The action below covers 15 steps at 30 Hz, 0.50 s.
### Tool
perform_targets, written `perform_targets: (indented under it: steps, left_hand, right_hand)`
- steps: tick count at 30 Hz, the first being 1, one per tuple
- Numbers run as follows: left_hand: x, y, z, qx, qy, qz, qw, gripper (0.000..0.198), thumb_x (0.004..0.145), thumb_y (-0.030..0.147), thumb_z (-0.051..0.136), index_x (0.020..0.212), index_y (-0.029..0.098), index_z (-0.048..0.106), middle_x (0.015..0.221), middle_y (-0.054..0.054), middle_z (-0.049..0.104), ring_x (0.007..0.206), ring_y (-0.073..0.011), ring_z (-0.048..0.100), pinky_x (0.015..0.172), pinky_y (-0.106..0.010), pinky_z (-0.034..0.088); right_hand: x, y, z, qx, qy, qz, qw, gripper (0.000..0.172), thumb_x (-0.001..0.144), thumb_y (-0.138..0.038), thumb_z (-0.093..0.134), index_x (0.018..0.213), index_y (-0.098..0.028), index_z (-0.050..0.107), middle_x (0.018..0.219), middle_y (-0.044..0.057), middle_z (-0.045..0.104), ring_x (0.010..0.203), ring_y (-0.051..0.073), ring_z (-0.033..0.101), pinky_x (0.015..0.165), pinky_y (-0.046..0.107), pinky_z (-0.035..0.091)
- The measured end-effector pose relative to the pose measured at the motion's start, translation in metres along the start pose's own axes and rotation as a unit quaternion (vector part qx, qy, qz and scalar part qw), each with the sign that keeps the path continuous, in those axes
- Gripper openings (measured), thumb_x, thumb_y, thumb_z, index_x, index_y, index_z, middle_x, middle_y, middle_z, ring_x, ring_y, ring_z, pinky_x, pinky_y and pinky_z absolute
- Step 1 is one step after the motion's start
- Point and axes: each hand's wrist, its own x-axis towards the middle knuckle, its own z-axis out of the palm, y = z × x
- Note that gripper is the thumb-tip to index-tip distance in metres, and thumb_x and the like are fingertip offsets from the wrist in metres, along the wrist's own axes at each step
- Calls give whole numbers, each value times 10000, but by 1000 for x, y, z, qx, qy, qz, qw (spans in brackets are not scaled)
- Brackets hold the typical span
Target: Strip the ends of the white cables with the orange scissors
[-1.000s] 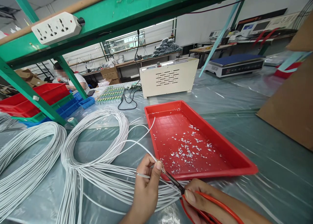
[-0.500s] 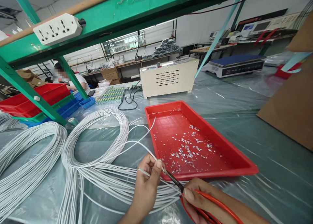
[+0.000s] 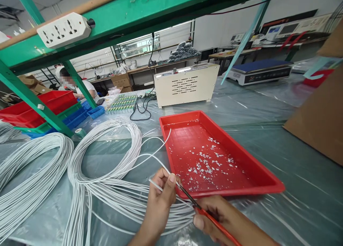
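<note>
My left hand point(image 3: 160, 206) pinches a white cable point(image 3: 160, 161) between thumb and fingers, close to the near left corner of a red tray point(image 3: 242, 155). A second short white end point(image 3: 154, 184) pokes out on the left side of the same hand. In my right hand point(image 3: 215, 213) are scissors point(image 3: 188, 196) with dark blades and red-orange handles. Their tips are at the cable end beside my left thumb; whether they touch it is hard to see. The cable runs back to a coil of white cables point(image 3: 104, 181). Small silvery scraps point(image 3: 206, 167) are scattered in the tray.
Another cable coil point(image 3: 34, 167) lies at the left. Stacked bins point(image 3: 40, 108) stand behind it, near a seated person point(image 3: 87, 88). Beyond the tray are a beige metal box point(image 3: 186, 87) and a scale point(image 3: 258, 72). Cardboard point(image 3: 316, 128) borders the right; a green beam point(image 3: 134, 10) crosses overhead.
My right hand has turned and the scissors' handles have come closer together. The cable and my left hand have shifted only slightly.
</note>
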Motion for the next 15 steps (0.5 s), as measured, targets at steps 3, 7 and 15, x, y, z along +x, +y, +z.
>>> perform_targets:
  steps: [3,7,15]
  left_hand:
    - [-3,0,1,61,15,29,998,300,777,405,528,653,163,401,498,81,311,403,-36,144,404,-199,109]
    - [-4,0,2,63,6,35,997,284,780,399,523,667,158,422,511,76,320,408,-38,146,407,-200,112]
    - [1,-1,1,-23,-18,3,1000,287,779,377,540,661,165,387,434,116,238,371,-27,103,401,-199,96]
  right_hand:
    - [-3,2,-7,11,-43,47,998,547,650,-720,413,609,-175,398,466,-61,395,311,27,298,314,157,244]
    - [-6,0,-11,29,-58,46,997,574,657,-744,358,637,-172,408,455,-62,413,298,21,307,315,150,208]
    - [1,2,-2,15,-25,17,999,565,612,-743,421,557,-182,381,445,-66,370,300,25,260,309,164,228]
